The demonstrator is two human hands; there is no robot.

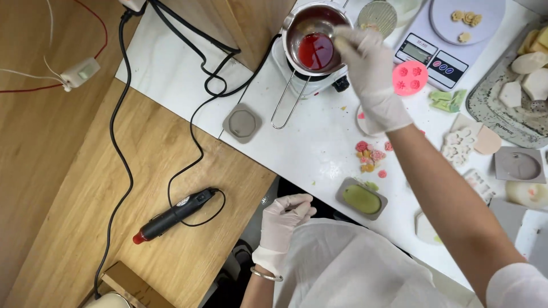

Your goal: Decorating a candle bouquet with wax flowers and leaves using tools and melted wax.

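Head view, read left to right. At lower left a black heat tool (174,215) with a red tip lies on the wooden floor, its cable running to the upper left of the frame. At lower centre the left hand (281,223), gloved in white, rests against the person's white apron at the edge of the white bench (319,142); its fingers are curled loosely together and pinch nothing. At upper centre a small steel melting pot (315,39) stands on a white heater (308,80), holding a pool of red liquid — the contents look fully molten, none of it yet poured. The right hand (372,77), also gloved, reaches over the pot's right rim with its fingers drawn together, apparently around a thin stirrer; whether it truly grips one cannot be told. Just right of that hand lies a pink mould (410,78) with flower cavities, seemingly unfilled. Below, at centre, sit a few finished pink and yellow flower pieces (370,155) and a grey tray of green wax (361,199) — earlier castings, by their look. A kitchen scale (439,60) occupies the upper right.
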